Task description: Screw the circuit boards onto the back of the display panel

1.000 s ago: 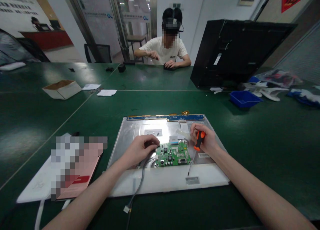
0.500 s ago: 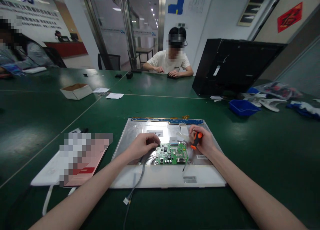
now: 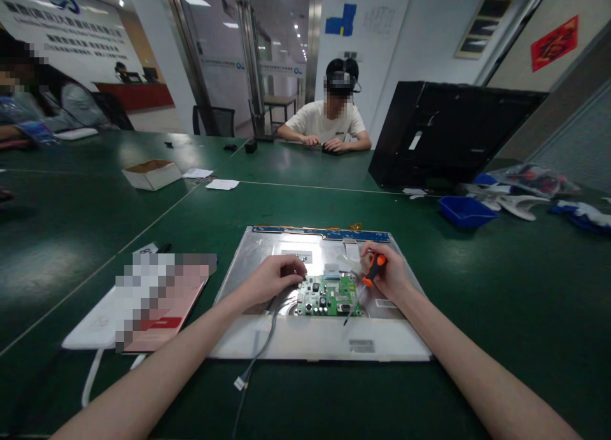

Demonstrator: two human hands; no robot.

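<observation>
A silver display panel [image 3: 310, 338] lies flat on the green table, with a blue circuit strip [image 3: 329, 234] along its far edge. On its middle sits a green circuit board [image 3: 329, 295]. My left hand [image 3: 279, 277] is at the board's far left corner, thumb and fingertips close together; what they pinch, if anything, is too small to name. In my right hand [image 3: 389, 271] is an orange and black screwdriver [image 3: 375, 270], its shaft slanting down to the left, tip near the board's front right corner. A grey cable [image 3: 267, 344] runs from the board's left side towards me.
Papers and a pink booklet [image 3: 191, 293] lie at the left. Further back are a white box [image 3: 151, 174], a blue tray [image 3: 466, 212] and a large black monitor [image 3: 449, 131]. A person [image 3: 329, 121] sits across the table [image 3: 296, 204]; another is at the far left.
The screwdriver in my right hand has tilted slightly, its tip shifting left and towards me. My left hand has stayed in place. The head view has shifted a little.
</observation>
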